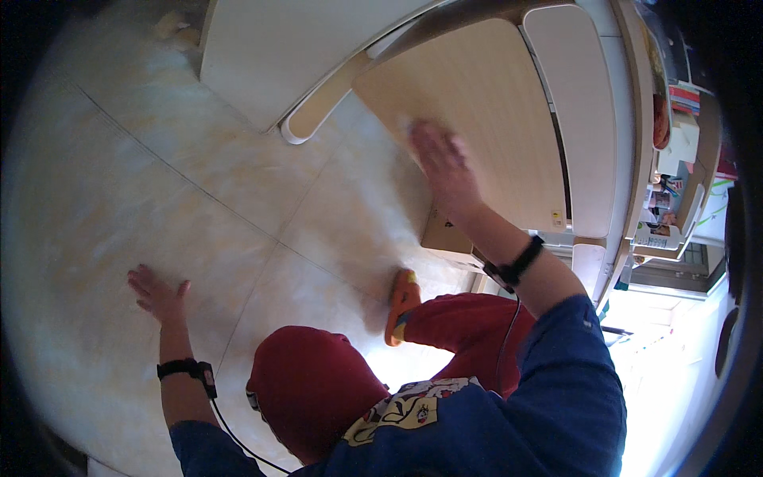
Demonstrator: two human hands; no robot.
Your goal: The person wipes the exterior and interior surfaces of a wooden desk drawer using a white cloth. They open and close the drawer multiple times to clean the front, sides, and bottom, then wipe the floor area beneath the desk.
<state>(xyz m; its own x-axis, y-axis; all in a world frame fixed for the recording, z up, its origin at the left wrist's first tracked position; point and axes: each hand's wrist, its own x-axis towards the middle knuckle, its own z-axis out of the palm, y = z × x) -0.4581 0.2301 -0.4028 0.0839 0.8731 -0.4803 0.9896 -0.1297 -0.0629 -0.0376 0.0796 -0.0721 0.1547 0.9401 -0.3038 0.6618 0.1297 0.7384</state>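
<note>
My left hand (158, 292) hangs over the marbled floor (238, 179), fingers spread and holding nothing. Motion blurs my right hand (444, 167), which is stretched out over the near edge of a light wood-grain desktop (477, 89). Nothing shows in its fingers; whether the palm touches the wood I cannot tell. A pale rounded panel (578, 119) runs along the desktop's far side. Black straps with small devices and cables circle both wrists. Below the desktop, partly behind my right forearm, stands a brown cardboard box (444, 235).
A white furniture panel (286, 53) rises beside the desk, with a rounded wood-topped piece (322, 104) at its foot. Shelves at right hold books (684, 98) and small items. My orange slipper (403, 307) is on the floor near the box. Bright light comes from the lower right.
</note>
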